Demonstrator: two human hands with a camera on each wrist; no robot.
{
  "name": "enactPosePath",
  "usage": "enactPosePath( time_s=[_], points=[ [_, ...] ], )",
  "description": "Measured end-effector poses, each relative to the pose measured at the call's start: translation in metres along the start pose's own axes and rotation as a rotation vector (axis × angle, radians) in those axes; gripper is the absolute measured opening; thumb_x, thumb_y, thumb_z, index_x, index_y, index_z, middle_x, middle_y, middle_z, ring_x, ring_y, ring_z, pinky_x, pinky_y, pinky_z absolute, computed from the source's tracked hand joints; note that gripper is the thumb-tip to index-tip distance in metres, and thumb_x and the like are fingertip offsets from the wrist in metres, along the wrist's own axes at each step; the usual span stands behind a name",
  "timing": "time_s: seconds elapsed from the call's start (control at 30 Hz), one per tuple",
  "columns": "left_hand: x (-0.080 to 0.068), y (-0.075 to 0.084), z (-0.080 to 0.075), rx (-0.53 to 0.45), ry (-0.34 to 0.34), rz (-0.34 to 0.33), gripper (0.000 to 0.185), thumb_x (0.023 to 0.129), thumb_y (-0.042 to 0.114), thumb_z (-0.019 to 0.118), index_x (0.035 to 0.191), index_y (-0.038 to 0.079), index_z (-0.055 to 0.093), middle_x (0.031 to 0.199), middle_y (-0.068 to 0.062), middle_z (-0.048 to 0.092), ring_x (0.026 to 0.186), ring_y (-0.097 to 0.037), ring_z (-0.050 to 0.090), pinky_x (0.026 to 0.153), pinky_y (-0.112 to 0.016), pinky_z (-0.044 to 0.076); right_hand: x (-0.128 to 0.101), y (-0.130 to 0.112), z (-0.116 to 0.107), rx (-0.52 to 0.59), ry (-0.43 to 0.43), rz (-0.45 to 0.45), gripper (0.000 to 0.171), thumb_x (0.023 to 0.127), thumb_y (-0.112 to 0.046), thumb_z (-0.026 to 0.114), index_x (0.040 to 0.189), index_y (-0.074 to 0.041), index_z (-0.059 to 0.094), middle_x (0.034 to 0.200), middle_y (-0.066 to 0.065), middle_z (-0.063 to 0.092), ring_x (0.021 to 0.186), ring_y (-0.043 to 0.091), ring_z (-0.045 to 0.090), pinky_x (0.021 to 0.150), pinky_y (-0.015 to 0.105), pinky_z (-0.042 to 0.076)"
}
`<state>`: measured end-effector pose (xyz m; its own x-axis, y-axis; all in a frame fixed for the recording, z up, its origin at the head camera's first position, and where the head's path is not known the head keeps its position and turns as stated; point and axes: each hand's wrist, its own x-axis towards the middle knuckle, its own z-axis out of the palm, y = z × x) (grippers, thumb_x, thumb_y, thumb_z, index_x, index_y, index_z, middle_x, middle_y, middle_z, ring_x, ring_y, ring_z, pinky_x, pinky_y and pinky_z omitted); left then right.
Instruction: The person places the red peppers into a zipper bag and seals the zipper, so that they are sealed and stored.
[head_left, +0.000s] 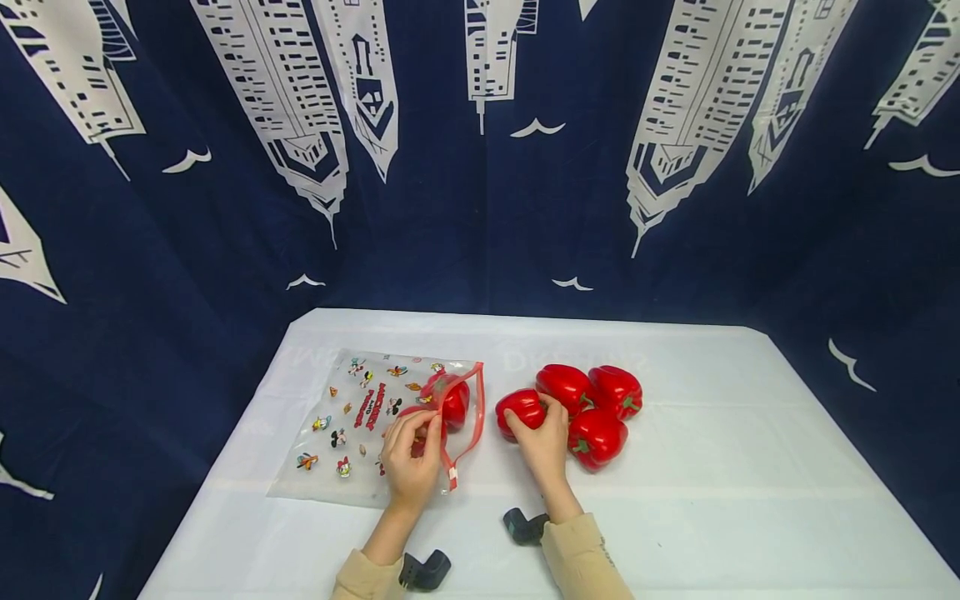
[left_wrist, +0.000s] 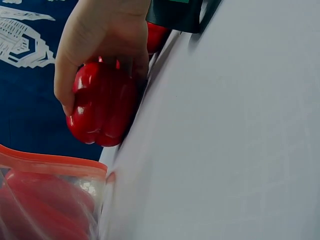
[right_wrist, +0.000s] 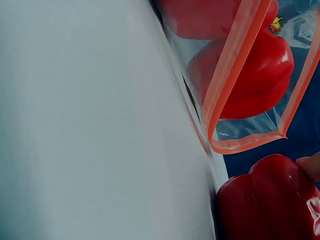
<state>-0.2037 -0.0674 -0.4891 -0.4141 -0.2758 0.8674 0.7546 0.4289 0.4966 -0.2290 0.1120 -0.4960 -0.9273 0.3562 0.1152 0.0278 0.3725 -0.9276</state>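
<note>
Head view: the white worktop [head_left: 712, 467] fills the lower frame. On it at lower left lies a clear bag [head_left: 352, 425] with a red zip rim, a pepper inside; the left hand [head_left: 410, 467] pinches its mouth, fingers curled. Just right, at centre, the right hand [head_left: 543, 442] curls its fingers round a red pepper [head_left: 520, 408], beside three more peppers [head_left: 596, 408].

Peppers [head_left: 592, 408] right of bag [head_left: 352, 425]
</note>
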Motion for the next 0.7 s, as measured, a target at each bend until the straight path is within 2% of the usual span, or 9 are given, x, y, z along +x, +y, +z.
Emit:
enactPosePath(
  time_s=[0.17,0.47,0.57,0.7],
  points=[
    [-0.0007,-0.0017,0.0006,0.009,0.006,0.007,0.024,0.070,-0.015,0.071,0.090,-0.003,0.068,0.084,-0.013,0.067,0.068,-0.021,0.056,0.070,-0.024,0.040,0.0007,0.0005,-0.0017,-0.012,-0.025,0.038,0.065,0.076,-0.023,0.074,0.129,-0.006,0.041,0.131,0.016,0.038,0.121,0.035,0.038,0.087,0.056,0.045],
    [-0.0022,-0.0016,-0.0001,0.026,-0.005,-0.013,0.024,0.070,-0.014,0.072,0.091,-0.002,0.068,0.084,-0.012,0.067,0.067,-0.020,0.055,0.067,-0.024,0.039,0.0021,0.0005,-0.0025,0.105,-0.059,0.102,0.063,0.073,-0.017,0.076,0.125,-0.008,0.043,0.130,0.016,0.035,0.123,0.036,0.034,0.086,0.054,0.046],
    [-0.0022,-0.0015,-0.0008,0.030,-0.013,-0.021,0.024,0.071,-0.013,0.072,0.092,-0.001,0.068,0.085,-0.010,0.068,0.067,-0.018,0.055,0.066,-0.023,0.039,0.0027,-0.0008,-0.0022,0.149,-0.060,0.092,0.067,0.072,-0.015,0.078,0.128,-0.011,0.041,0.133,0.014,0.034,0.126,0.035,0.031,0.087,0.054,0.046],
    [-0.0017,-0.0017,-0.0013,0.030,-0.019,-0.025,0.021,0.074,-0.011,0.070,0.092,0.000,0.069,0.086,-0.008,0.068,0.067,-0.017,0.055,0.067,-0.023,0.039,0.0023,-0.0034,-0.0013,0.215,-0.061,0.030,0.075,0.072,-0.013,0.078,0.133,-0.013,0.036,0.137,0.012,0.033,0.129,0.034,0.029,0.090,0.055,0.043]
  ],
)
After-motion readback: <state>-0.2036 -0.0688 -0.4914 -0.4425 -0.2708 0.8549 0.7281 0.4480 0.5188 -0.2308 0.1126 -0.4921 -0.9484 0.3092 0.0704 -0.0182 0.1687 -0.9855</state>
